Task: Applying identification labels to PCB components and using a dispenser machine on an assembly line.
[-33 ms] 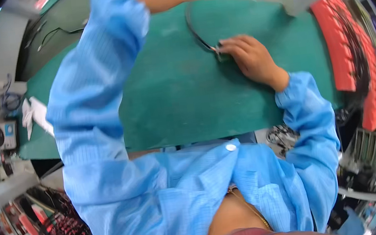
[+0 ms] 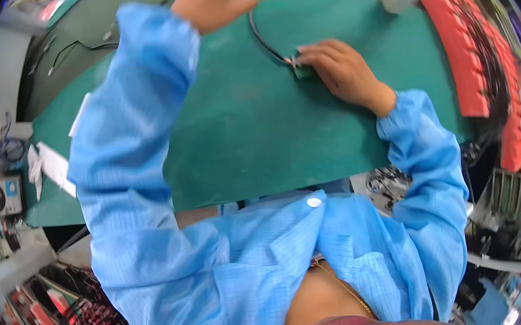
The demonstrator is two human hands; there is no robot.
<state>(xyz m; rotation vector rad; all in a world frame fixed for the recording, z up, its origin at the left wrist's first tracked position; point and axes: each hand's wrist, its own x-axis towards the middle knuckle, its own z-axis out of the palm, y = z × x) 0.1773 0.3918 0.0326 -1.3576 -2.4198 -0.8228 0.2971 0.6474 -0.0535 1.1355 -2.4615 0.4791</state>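
The right hand [image 2: 341, 71] pinched the black cable [image 2: 264, 42] by its end, apparently to steady it. The left hand [image 2: 212, 1] was blurred; its grip could not be told.

I'm in a workshop, by the look of it one for cable or electronics work. The broad green surface of my desk [image 2: 257, 137] is a plain work top, and a black cable [image 2: 265, 45] with bared, coloured wires at its end lies over it. Another thin dark cable [image 2: 77, 45] lies at the far left. Along the right side, notched red strips [image 2: 465, 68] have a bundle of dark cables [image 2: 487, 40] between them. To my left sits a boxy device [image 2: 4, 195] with a round dark front, beside coiled blue cable [image 2: 12, 147]. I'm wearing a light blue work smock [image 2: 175, 262] patterned with fine lines.
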